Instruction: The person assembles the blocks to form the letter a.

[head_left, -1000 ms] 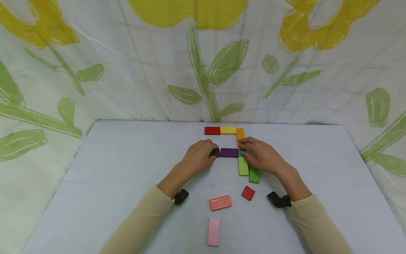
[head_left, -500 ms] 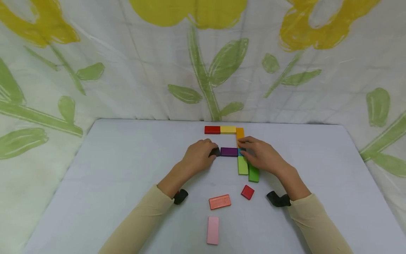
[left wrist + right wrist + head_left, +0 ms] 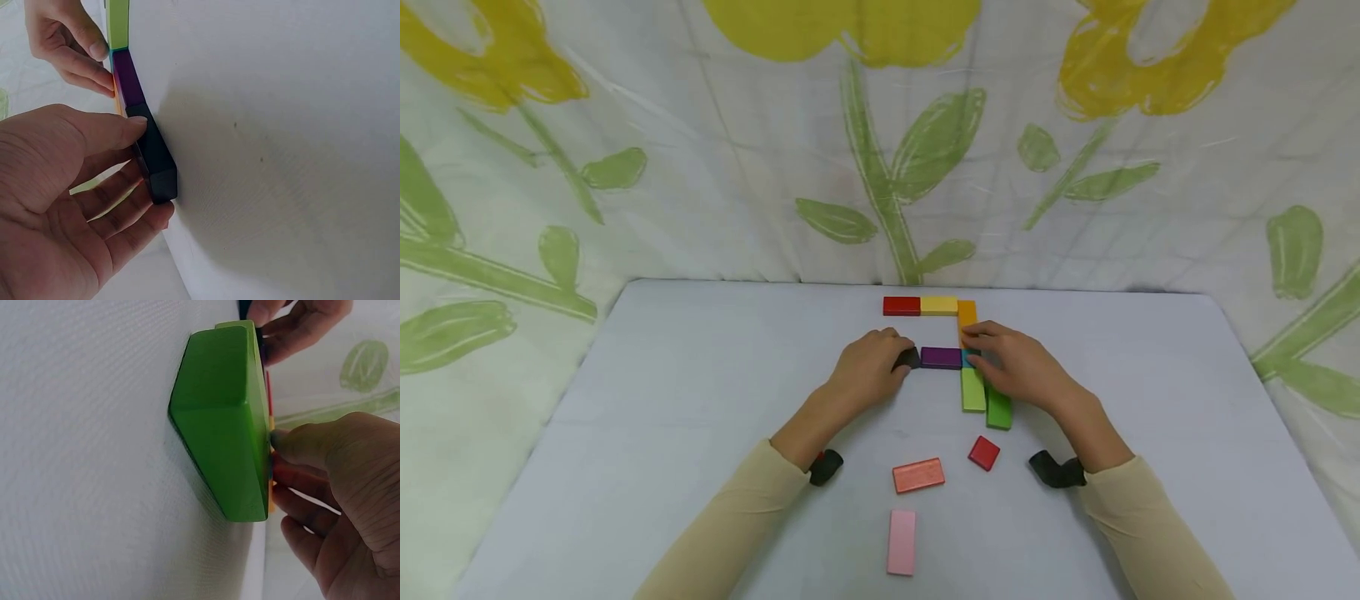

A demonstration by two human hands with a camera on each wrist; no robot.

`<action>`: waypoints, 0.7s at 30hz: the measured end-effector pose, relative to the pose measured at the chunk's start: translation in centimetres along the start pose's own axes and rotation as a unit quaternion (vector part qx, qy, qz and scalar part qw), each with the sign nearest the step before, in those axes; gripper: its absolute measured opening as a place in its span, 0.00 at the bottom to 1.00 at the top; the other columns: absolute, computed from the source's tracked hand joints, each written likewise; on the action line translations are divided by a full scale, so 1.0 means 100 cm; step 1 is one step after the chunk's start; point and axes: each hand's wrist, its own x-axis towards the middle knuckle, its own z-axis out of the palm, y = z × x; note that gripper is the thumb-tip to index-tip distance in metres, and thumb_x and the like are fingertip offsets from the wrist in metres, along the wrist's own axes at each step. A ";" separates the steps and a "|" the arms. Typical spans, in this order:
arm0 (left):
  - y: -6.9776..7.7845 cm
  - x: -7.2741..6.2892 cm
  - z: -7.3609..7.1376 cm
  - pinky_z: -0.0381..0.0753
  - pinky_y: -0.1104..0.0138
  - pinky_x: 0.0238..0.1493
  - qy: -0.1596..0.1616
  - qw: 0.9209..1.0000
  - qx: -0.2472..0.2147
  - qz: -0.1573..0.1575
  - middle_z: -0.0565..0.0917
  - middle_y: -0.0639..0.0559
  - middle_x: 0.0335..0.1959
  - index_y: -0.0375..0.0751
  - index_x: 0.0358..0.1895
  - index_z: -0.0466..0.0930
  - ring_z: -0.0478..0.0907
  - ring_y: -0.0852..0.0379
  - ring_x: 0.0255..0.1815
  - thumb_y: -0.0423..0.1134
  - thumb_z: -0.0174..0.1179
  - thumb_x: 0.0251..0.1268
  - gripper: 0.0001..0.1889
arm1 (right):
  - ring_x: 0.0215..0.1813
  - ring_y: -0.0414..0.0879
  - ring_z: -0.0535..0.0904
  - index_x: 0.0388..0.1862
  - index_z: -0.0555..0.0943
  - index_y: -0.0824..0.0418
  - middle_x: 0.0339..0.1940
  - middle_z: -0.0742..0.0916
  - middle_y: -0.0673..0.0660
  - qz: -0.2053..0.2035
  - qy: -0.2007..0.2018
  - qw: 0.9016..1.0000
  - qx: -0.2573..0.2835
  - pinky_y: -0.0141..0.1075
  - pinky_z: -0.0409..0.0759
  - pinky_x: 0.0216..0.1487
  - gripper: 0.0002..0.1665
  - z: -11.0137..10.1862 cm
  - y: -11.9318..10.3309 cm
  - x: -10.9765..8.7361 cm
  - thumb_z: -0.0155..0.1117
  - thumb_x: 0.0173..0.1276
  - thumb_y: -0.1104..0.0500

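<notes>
My left hand [image 3: 868,367] grips a black block [image 3: 155,150], its thumb on one long side and its fingers on the other. The black block's far end meets a purple block [image 3: 941,358] in line with it. Beyond the purple block my right hand [image 3: 1018,364] rests its fingertips on an orange block [image 3: 967,311] and its thumb on a small blue block [image 3: 967,358]. That hand partly covers both blocks. A lime block [image 3: 973,390] extends from the blue one towards me, with a green block [image 3: 215,419] alongside it.
A red block [image 3: 902,306] and a yellow block [image 3: 938,306] form the row's far end. Nearer lie a small red block [image 3: 983,452], a salmon block [image 3: 918,475] and a pink block [image 3: 901,542]. Flowered cloth [image 3: 737,167] hangs behind the white table [image 3: 647,383].
</notes>
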 end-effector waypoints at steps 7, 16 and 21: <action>-0.001 -0.001 0.001 0.87 0.53 0.59 -0.002 1.000 -0.007 -0.002 0.88 0.42 0.58 0.38 0.64 0.84 0.84 0.46 0.57 0.38 0.65 0.75 0.18 | 0.73 0.60 0.80 0.69 0.82 0.65 0.71 0.84 0.62 0.002 -0.001 1.000 -0.002 0.57 0.79 0.73 0.25 0.000 -0.001 0.000 0.67 0.77 0.58; -0.001 -0.002 0.000 0.87 0.54 0.57 -0.004 1.000 -0.006 -0.004 0.88 0.42 0.58 0.38 0.65 0.84 0.84 0.47 0.57 0.39 0.65 0.75 0.19 | 0.72 0.59 0.81 0.68 0.82 0.65 0.71 0.84 0.62 -0.002 0.001 1.000 -0.002 0.56 0.80 0.72 0.24 0.001 0.000 0.000 0.67 0.77 0.58; -0.002 -0.005 -0.001 0.86 0.54 0.62 0.002 1.000 -0.012 -0.009 0.86 0.41 0.61 0.36 0.67 0.82 0.84 0.46 0.61 0.41 0.66 0.75 0.22 | 0.72 0.59 0.81 0.68 0.82 0.65 0.71 0.84 0.62 -0.003 0.003 1.000 -0.006 0.56 0.80 0.72 0.24 0.001 0.001 0.000 0.67 0.77 0.58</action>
